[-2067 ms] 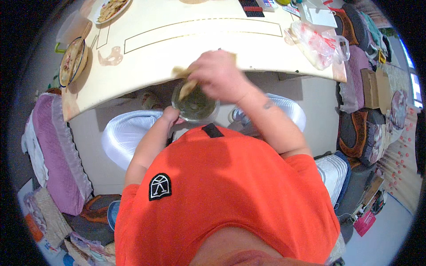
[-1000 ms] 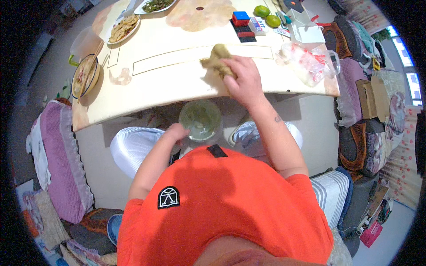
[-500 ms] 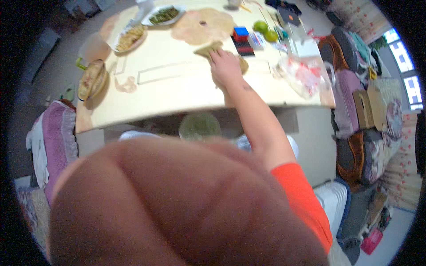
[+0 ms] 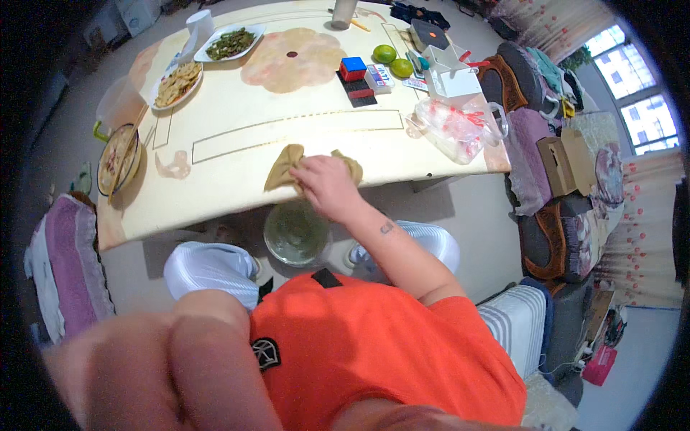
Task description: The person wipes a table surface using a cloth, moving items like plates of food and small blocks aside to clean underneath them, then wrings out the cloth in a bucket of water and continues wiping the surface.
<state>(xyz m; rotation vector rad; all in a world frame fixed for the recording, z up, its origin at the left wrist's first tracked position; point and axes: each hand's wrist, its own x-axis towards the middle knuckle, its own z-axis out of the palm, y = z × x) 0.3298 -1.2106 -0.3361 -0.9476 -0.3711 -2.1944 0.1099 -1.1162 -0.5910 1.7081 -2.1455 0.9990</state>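
Near the front edge of the table [image 4: 237, 172], my right hand [image 4: 327, 185] presses a tan cloth [image 4: 286, 167] against the tabletop, fingers bunched on it. Cloth shows on both sides of the fingers. Very close to the camera at the lower left is my left hand [image 4: 172, 359], large and blurred; its fingertips are not distinguishable, and whether it holds anything is hidden. Just below the table edge, between my knees, stands a round greenish see-through bin [image 4: 296, 233].
A bowl [image 4: 119, 159] with chopsticks, a plate of pale food [image 4: 177, 85] and a plate of greens [image 4: 230, 44] stand on the left. To the right are two green fruits [image 4: 401, 67], a blue-red cube [image 4: 352, 68], a white box [image 4: 453, 75] and a plastic bag [image 4: 456, 129].
My right hand has drawn the cloth from mid-table toward me to the front edge. The blurred left hand has shifted left and down, uncovering my orange shirt and knees.
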